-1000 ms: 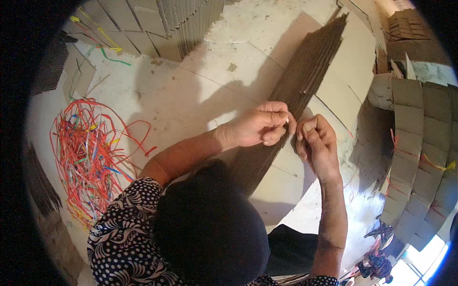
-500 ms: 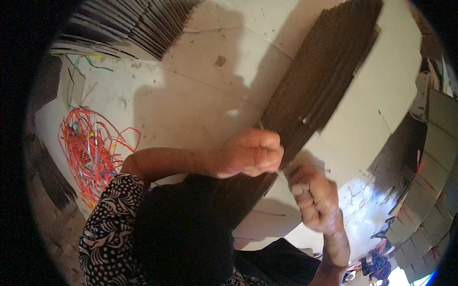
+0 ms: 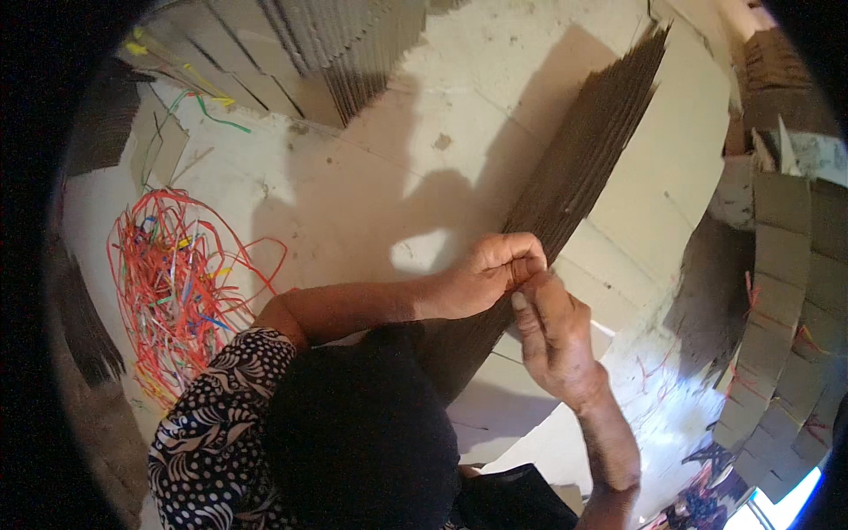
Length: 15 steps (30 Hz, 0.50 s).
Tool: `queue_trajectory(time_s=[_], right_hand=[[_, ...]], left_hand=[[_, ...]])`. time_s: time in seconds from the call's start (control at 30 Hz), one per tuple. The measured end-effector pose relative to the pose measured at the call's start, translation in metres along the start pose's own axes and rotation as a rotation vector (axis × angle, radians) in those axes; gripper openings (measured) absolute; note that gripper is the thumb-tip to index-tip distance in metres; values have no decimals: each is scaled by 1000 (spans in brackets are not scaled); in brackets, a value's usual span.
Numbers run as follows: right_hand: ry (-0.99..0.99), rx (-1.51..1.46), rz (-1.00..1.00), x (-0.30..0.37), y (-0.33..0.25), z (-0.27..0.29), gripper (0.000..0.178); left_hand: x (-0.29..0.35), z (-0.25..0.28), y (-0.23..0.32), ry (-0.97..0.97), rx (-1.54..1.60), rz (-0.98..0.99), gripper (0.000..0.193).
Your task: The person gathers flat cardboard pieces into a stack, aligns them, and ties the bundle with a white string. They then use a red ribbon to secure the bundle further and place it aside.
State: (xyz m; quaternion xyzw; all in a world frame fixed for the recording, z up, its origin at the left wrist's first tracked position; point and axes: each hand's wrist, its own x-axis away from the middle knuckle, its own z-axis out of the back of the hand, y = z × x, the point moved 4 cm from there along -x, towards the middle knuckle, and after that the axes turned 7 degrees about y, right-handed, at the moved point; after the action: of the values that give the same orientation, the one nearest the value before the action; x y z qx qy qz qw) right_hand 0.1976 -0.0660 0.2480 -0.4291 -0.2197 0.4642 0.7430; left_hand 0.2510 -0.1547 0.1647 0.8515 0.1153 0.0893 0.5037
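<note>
A long stack of brown cardboard sheets [image 3: 587,146] runs slantwise through the middle, its many edges facing up. Over its near half my two hands meet, fingertips touching or almost so. My left hand [image 3: 502,276] is closed, with thumb and fingers drawn together. From the right side of the stack my right hand [image 3: 558,340] reaches in, its fingers pinched against those of the left. Anything between the fingertips is too small or hidden to make out. My left forearm crosses over the stack's left side.
A tangled heap of red and mixed-colour plastic strips [image 3: 177,291] lies on the floor at left. More cardboard stacks [image 3: 344,53] stand at the far left. Tied cardboard bundles [image 3: 768,309] line the right side. Pale flat card [image 3: 662,177] flanks the middle stack.
My hands were apart and blurred, both closed; now they have come together at the fingertips over the stack. The whole view has shifted slightly.
</note>
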Motion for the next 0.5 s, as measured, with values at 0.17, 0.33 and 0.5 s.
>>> queue_trajectory(time_s=[0.17, 0.33, 0.5], right_hand=[[107, 173, 145, 0, -18, 3, 4], [59, 586, 268, -9, -35, 3, 12], [126, 278, -79, -12, -9, 26, 5]], left_hand=[[9, 3, 15, -24, -77, 40, 9], [10, -4, 7, -83, -503, -418, 15], [-2, -4, 8, 163, -434, -505, 7]])
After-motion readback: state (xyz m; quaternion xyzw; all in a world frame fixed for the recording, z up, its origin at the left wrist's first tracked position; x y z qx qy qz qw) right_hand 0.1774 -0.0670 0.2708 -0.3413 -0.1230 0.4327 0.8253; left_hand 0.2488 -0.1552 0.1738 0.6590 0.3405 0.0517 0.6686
